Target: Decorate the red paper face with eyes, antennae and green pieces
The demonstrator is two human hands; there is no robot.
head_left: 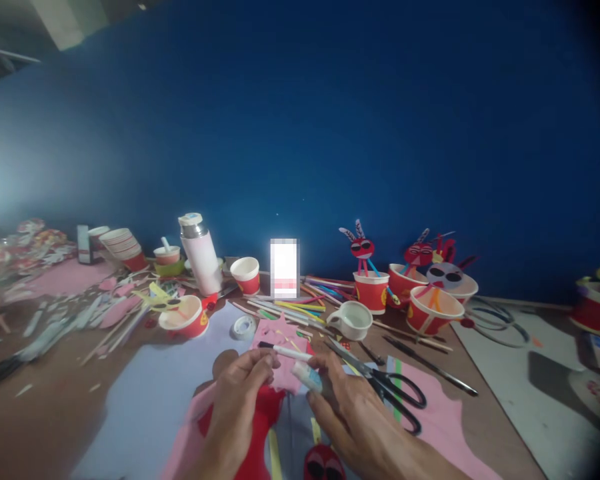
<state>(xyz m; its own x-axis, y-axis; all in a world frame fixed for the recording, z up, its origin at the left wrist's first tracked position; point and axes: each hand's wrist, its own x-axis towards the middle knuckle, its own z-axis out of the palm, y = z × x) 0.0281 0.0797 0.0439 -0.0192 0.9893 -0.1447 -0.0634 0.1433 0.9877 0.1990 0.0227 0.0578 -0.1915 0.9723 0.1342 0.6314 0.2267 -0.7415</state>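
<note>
- The left hand is curling over the front of the desk, its fingertips touching a white marker; whether it is gripping the marker, I cannot tell.
- The right hand is half closed, pinching a pale-blue tube between its fingers and thumb.
- The white marker is lying nearly level across the view, between both hands, with its black tip pointing left and slightly away from the person. It is sitting above a pink foam star, near the middle of the desk's front edge.
- A red foam cutout is lying under the left hand, and a red piece with black eyes is showing at the near edge of the view.
- Several finished-looking figures on red paper cups are standing along the back of the desk, while loose foam scraps and coloured sticks are lying unassembled.
- Black-handled scissors are resting just right of the right hand, with a tape roll beyond the left.
</note>
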